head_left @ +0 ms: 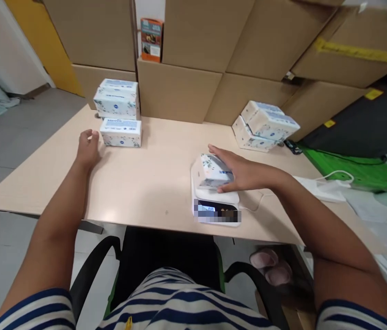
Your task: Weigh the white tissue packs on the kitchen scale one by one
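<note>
My right hand [239, 169] grips a white soft-pack of tissues [210, 167] with a leaf print, its fingers over the far side and thumb at the near side. The pack is at the plate of a white digital scale [198, 195]; whether its full weight rests there I cannot tell. Zeros show on the partly blurred display [207, 209]. On the left, my left hand [88, 146] holds nothing, with fingers loosely bent and apart, just beside a single tissue pack [121, 134]. Behind that pack stands a stack of tissue packs [116, 103].
More tissue packs [269, 121] are stacked at the back right. Cardboard boxes [179, 91] wall off the table's [159, 174] far edge, with an orange box [151, 40] among them. A white cable runs right from the scale. A chair armrest [99, 266] sits below the front edge.
</note>
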`<state>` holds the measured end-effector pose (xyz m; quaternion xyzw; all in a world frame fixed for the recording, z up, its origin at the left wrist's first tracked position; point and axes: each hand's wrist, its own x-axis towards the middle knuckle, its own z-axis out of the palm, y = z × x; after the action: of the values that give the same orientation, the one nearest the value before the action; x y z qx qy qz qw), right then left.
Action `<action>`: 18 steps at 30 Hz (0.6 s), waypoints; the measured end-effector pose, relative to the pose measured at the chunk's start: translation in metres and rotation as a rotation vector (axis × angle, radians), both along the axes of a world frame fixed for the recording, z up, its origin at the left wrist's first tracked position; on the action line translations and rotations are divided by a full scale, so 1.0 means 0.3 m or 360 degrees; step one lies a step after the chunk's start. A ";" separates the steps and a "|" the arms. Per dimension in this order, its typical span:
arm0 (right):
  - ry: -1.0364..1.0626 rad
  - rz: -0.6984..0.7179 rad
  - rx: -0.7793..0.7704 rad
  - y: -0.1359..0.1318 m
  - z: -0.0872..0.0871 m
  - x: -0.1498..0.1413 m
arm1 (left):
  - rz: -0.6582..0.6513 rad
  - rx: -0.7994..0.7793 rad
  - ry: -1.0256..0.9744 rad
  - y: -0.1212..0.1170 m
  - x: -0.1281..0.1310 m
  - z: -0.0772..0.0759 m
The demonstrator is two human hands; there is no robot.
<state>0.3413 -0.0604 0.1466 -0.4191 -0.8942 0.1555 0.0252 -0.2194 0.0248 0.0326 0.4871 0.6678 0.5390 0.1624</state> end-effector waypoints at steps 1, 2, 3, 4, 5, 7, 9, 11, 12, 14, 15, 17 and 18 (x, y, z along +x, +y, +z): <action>-0.0064 -0.0008 -0.0032 0.013 -0.005 -0.003 | 0.0032 -0.0003 -0.0019 -0.004 -0.002 -0.004; -0.0120 -0.0021 -0.0036 0.023 -0.010 -0.004 | 0.0067 -0.0007 -0.0043 -0.007 -0.003 -0.008; -0.0170 -0.0040 -0.0029 0.031 -0.016 -0.005 | 0.0094 -0.0005 -0.0072 -0.009 -0.001 -0.011; -0.0215 -0.0064 -0.0021 0.036 -0.020 -0.008 | 0.0104 0.0008 -0.0101 -0.011 0.002 -0.014; -0.0254 -0.0092 -0.0016 0.038 -0.021 -0.014 | 0.0104 0.0027 -0.0136 -0.012 0.006 -0.016; -0.0302 -0.0128 -0.0003 0.037 -0.012 -0.040 | 0.0085 0.0065 -0.0204 -0.012 0.012 -0.023; -0.0305 -0.0106 0.0022 0.039 0.015 -0.090 | 0.0055 0.0085 -0.0245 -0.009 0.014 -0.032; -0.0269 -0.0034 0.0066 0.054 0.058 -0.161 | 0.0029 0.0085 -0.0250 -0.004 0.012 -0.044; -0.0240 0.0016 0.0096 0.070 0.084 -0.205 | 0.0015 0.0087 -0.0242 -0.002 0.010 -0.050; -0.0152 0.0133 0.0162 0.121 0.139 -0.309 | -0.0008 0.0091 -0.0235 0.000 0.007 -0.059; -0.0100 0.0200 0.0185 0.156 0.163 -0.368 | -0.0013 0.0090 -0.0242 0.000 0.006 -0.061; 0.0013 0.0326 0.0210 0.241 0.199 -0.502 | 0.0003 0.0074 -0.0278 -0.004 0.008 -0.060; 0.0069 0.0379 0.0215 0.288 0.209 -0.576 | 0.0022 0.0063 -0.0301 -0.006 0.011 -0.057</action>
<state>0.1686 0.0259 0.2092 -0.3040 -0.9452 0.1059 0.0539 -0.2161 0.0228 0.0156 0.4325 0.6420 0.5967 0.2115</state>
